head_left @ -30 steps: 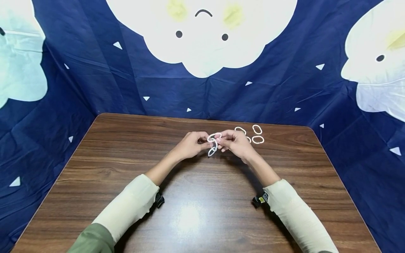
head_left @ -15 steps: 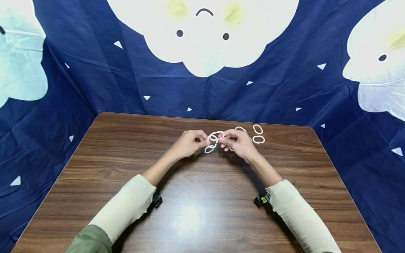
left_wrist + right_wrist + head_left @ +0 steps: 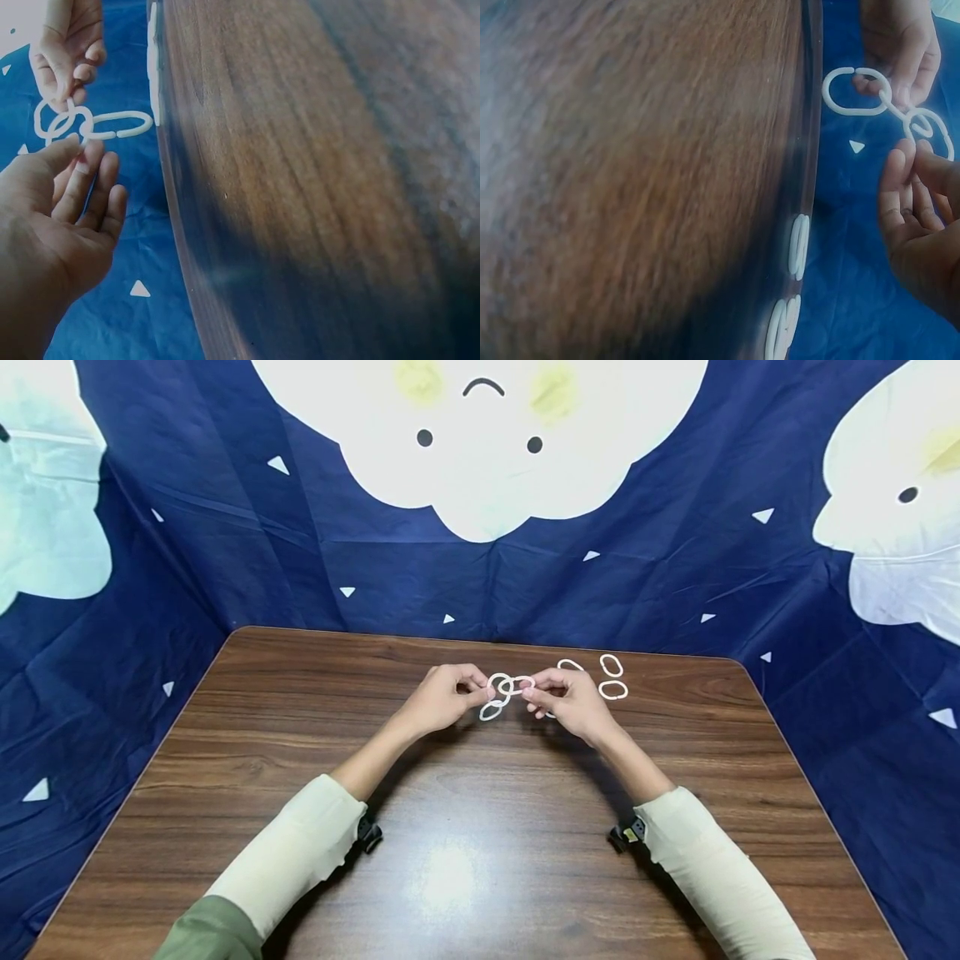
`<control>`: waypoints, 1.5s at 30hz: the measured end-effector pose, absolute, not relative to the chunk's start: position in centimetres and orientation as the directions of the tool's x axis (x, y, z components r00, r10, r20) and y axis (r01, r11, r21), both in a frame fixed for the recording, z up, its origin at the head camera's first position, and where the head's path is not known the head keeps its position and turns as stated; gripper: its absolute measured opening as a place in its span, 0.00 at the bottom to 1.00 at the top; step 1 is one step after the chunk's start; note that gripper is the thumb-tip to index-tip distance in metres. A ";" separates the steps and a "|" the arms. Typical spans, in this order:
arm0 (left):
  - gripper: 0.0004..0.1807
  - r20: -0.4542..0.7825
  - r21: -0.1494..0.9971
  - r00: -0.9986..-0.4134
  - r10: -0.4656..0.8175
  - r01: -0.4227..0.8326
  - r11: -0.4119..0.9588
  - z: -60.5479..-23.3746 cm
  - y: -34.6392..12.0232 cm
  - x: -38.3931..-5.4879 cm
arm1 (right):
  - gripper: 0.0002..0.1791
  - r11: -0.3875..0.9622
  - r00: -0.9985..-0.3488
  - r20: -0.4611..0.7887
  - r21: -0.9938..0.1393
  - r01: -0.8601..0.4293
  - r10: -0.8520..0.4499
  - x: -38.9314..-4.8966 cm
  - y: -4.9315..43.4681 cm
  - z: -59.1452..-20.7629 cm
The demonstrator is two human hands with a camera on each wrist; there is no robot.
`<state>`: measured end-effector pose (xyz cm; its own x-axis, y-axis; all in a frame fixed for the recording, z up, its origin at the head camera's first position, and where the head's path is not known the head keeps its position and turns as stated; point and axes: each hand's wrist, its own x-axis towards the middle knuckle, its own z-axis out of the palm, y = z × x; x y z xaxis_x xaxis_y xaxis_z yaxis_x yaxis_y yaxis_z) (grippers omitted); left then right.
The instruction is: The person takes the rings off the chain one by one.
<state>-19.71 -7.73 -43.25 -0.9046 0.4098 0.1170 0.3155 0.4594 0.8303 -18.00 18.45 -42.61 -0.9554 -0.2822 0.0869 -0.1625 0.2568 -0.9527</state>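
Note:
At the far middle of the table, my two hands hold a small chain of white oval plastic links. My left hand (image 3: 447,697) pinches one link (image 3: 498,675) between thumb and fingers. Opposite it, my right hand (image 3: 567,702) pinches the end of another link (image 3: 516,692), and these two cross each other. Another joined link (image 3: 855,112) dangles below, with a small gap showing in its side in the right wrist view. Fingertips cover parts of the held links, so exactly how they interlock is hard to tell.
Loose white links lie on the wooden table (image 3: 450,793) just past my right hand, including one link (image 3: 612,697) and one farther back (image 3: 602,663). My right hand partly hides others. A dark blue cloth (image 3: 300,577) with white shapes hangs behind the table's far edge.
My hands have drawn slightly apart. The link in my right hand has moved right, stretching the crossed links sideways. The dangling link has swung left and a little up.

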 end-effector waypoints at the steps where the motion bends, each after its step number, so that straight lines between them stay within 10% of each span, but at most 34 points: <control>1: 0.06 0.120 0.831 -0.905 0.407 0.316 0.459 -43.2 -7.8 -19.7 | 0.13 0.262 -0.955 0.091 -0.950 -0.168 -0.284 -18.0 18.5 -42.6; 45: 0.04 0.180 0.852 -0.904 0.389 0.340 0.397 -42.9 -7.7 -19.1 | 0.06 0.686 -0.920 0.301 -0.615 -0.388 -0.250 -17.8 18.0 -42.5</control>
